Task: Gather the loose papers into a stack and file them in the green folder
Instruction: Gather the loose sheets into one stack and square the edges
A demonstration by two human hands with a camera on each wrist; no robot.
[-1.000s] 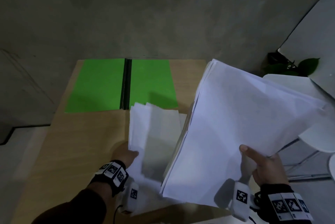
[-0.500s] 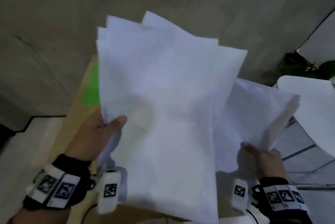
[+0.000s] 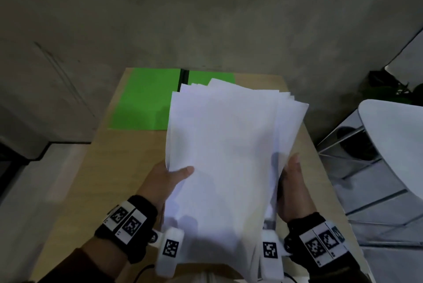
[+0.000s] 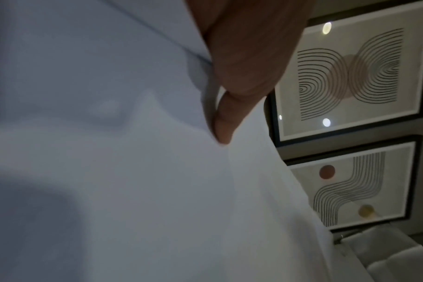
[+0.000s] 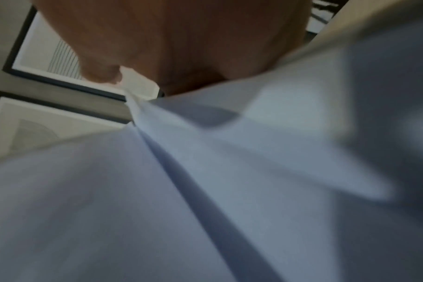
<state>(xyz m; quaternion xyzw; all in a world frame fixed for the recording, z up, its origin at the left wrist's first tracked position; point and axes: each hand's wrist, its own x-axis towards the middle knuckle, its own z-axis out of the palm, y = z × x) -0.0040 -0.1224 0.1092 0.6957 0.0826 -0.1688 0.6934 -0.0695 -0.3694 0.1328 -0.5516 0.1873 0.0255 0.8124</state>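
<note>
One uneven stack of white papers [image 3: 229, 157] hangs over the wooden table [image 3: 114, 179], held between both hands. My left hand [image 3: 180, 174] grips its left edge, thumb on top and fingers underneath. Along the right edge my right hand [image 3: 290, 168] holds the sheets, its fingers hidden below. The sheets' far corners fan out unevenly. The green folder [image 3: 146, 99] lies open at the table's far end, its right half mostly covered by the stack. In the left wrist view the thumb [image 4: 225, 129] presses on the papers [image 4: 109, 171]. The right wrist view shows blurred papers [image 5: 205, 190] under the thumb [image 5: 99, 72].
A white chair [image 3: 393, 140] with metal legs stands just right of the table, and a green plant [image 3: 389, 90] sits behind it. The floor around is grey concrete. Framed line drawings [image 4: 345, 80] hang on a wall, seen from the wrists.
My left hand lifted its sheets off the table and brought them onto the bundle in my right hand. The two bundles are now one stack, centred over the table.
</note>
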